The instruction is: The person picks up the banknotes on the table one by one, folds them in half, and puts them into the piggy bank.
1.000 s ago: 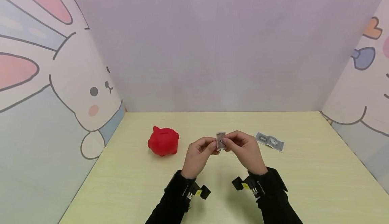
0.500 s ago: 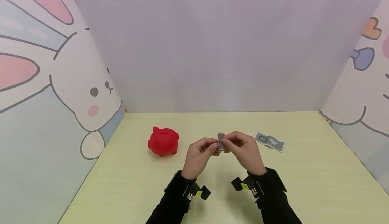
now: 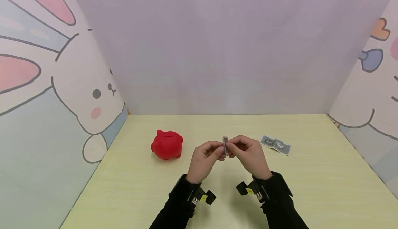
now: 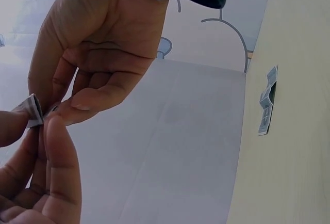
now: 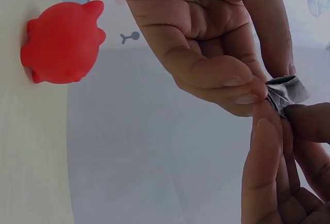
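Note:
Between both hands, above the table, is a small banknote (image 3: 225, 146) folded into a narrow upright strip. My left hand (image 3: 203, 160) pinches its left side with thumb and fingers. On the other side my right hand (image 3: 250, 154) pinches it too, fingertips almost meeting the left ones. Up close in the right wrist view, the folded banknote (image 5: 284, 92) shows a grey printed face and an open fold at one end. The left wrist view has only a bit of the banknote (image 4: 32, 111) showing; fingers cover the rest.
A red piggy bank (image 3: 167, 145) with a slot on top stands on the table (image 3: 124, 194), left of the hands. Right of them lies a second, creased grey-green banknote (image 3: 276, 144). A pale wall (image 3: 224, 49) rises behind the table, with cartoon-printed panels at both sides.
The banknote in my hands has become narrower, its sides folded inward. My right hand has moved very slightly left and down. The piggy bank and the other banknote have stayed put.

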`<act>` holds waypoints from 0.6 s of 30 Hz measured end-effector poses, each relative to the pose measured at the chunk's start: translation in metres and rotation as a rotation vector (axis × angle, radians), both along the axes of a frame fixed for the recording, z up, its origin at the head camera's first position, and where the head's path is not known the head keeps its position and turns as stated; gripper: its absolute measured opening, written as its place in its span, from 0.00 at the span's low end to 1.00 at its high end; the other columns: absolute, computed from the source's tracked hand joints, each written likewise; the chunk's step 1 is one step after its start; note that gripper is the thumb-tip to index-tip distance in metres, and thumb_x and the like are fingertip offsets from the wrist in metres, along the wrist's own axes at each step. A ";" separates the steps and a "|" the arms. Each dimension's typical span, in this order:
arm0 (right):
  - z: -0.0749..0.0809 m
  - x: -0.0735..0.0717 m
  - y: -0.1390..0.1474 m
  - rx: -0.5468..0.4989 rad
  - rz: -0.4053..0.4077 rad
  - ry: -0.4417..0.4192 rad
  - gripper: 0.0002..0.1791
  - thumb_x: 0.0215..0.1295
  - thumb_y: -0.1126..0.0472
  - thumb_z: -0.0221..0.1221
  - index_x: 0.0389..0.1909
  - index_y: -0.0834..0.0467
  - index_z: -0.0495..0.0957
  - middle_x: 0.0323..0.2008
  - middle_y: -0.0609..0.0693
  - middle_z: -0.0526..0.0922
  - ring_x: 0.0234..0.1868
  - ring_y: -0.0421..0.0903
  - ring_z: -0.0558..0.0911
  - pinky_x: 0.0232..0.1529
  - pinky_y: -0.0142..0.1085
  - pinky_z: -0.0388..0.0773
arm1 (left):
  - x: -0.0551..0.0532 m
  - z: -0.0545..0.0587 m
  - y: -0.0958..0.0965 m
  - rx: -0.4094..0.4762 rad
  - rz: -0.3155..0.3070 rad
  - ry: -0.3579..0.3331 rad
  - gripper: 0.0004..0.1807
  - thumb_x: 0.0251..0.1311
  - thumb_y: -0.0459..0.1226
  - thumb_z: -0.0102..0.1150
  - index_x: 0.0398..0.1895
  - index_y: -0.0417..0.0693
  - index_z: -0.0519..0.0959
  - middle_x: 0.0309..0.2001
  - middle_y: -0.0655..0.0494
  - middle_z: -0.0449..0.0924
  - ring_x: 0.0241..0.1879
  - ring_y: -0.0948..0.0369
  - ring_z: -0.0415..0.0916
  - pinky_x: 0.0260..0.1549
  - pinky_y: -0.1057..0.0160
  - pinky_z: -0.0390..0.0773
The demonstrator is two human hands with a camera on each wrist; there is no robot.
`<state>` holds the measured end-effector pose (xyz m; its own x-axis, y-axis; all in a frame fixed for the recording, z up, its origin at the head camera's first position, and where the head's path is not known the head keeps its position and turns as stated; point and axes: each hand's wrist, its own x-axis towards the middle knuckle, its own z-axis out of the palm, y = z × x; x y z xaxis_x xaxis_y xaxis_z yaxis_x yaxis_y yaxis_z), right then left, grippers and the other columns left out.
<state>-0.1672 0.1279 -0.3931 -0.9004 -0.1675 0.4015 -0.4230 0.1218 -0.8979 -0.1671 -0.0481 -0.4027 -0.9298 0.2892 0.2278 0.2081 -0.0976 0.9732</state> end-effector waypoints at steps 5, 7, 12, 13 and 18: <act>0.000 0.000 -0.001 0.017 0.004 0.014 0.06 0.67 0.66 0.59 0.37 0.66 0.82 0.29 0.46 0.83 0.28 0.40 0.82 0.33 0.33 0.82 | 0.000 0.000 0.000 -0.002 0.004 0.000 0.13 0.66 0.34 0.59 0.48 0.33 0.79 0.43 0.32 0.81 0.34 0.66 0.79 0.40 0.69 0.83; 0.000 -0.001 -0.001 0.025 0.000 0.009 0.06 0.67 0.66 0.59 0.36 0.65 0.82 0.28 0.46 0.83 0.28 0.39 0.82 0.33 0.33 0.82 | 0.000 0.000 0.001 -0.007 0.009 -0.003 0.12 0.66 0.34 0.59 0.47 0.33 0.79 0.43 0.32 0.81 0.33 0.66 0.79 0.40 0.69 0.83; 0.000 -0.001 -0.001 0.038 -0.005 0.000 0.05 0.67 0.66 0.60 0.36 0.64 0.82 0.27 0.47 0.83 0.27 0.39 0.82 0.33 0.33 0.83 | 0.000 0.000 0.000 -0.014 0.015 0.005 0.12 0.66 0.33 0.59 0.47 0.33 0.79 0.43 0.32 0.80 0.33 0.67 0.79 0.39 0.69 0.83; 0.001 -0.001 -0.001 0.039 -0.006 -0.001 0.05 0.67 0.66 0.60 0.36 0.64 0.82 0.27 0.48 0.83 0.27 0.39 0.82 0.33 0.33 0.83 | 0.000 0.000 0.000 -0.014 0.014 0.009 0.12 0.66 0.33 0.59 0.47 0.32 0.79 0.43 0.32 0.80 0.32 0.68 0.79 0.39 0.69 0.83; 0.001 -0.001 0.000 0.047 -0.001 -0.001 0.06 0.67 0.66 0.60 0.36 0.64 0.83 0.27 0.49 0.83 0.27 0.39 0.82 0.33 0.32 0.82 | -0.001 -0.001 0.000 -0.016 0.010 0.010 0.12 0.65 0.33 0.59 0.46 0.32 0.79 0.42 0.32 0.80 0.32 0.68 0.79 0.39 0.70 0.83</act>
